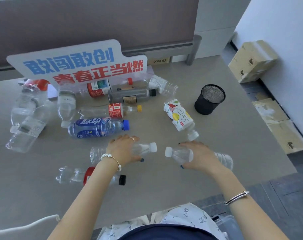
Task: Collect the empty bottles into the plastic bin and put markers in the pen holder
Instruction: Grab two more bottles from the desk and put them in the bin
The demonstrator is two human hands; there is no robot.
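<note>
Several empty bottles lie scattered on a grey table point(164, 174). My left hand point(124, 149) grips a clear white-capped bottle point(145, 148) lying on its side near the front. Just to its right, my right hand point(197, 156) grips a second clear white-capped bottle point(180, 154). A clear bottle with a red label and black cap point(74, 175) lies under my left forearm. Behind my hands lie a blue bottle point(97, 128), a white patterned bottle point(179, 116) and a dark bottle point(130, 97). A black mesh pen holder point(209, 99) stands upright at the right. A corner of a clear plastic bin point(228, 224) shows at the bottom right.
A white sign with blue and red characters point(78, 64) leans at the back of the table. More clear bottles point(26, 115) pile at the left. Cardboard boxes point(253, 61) sit on the floor to the right. A grey partition runs behind the table.
</note>
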